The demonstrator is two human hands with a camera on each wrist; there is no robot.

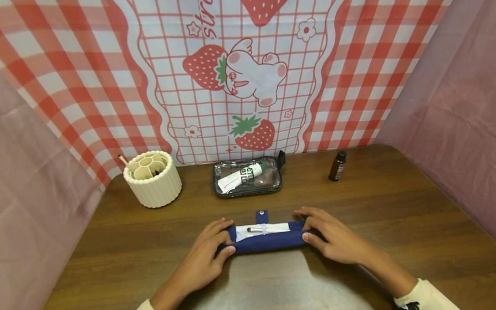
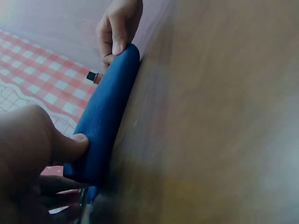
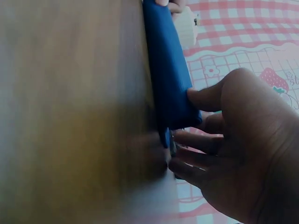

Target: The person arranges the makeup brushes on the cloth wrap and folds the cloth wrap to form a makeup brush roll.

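Note:
A navy blue fabric roll-up pouch (image 1: 267, 243) lies partly rolled on the table, its long side across the front. Along its far part a white inner strip (image 1: 242, 233) shows, with a small dark-tipped brush (image 1: 254, 229) on it. A tab with a metal snap (image 1: 262, 216) sticks out at the back. At the left end my left hand (image 1: 207, 250) grips the roll, thumb on the near side and fingers over the top. My right hand (image 1: 334, 235) pinches the right end; in the right wrist view its thumb (image 3: 205, 97) presses the blue fabric.
Behind the pouch lies a clear zip bag (image 1: 250, 177) with a white tube inside. A cream ribbed holder (image 1: 154, 181) stands at the back left, a small dark bottle (image 1: 338, 166) at the back right. Strawberry-print cloth (image 1: 251, 73) hangs behind the wooden table (image 1: 393, 215).

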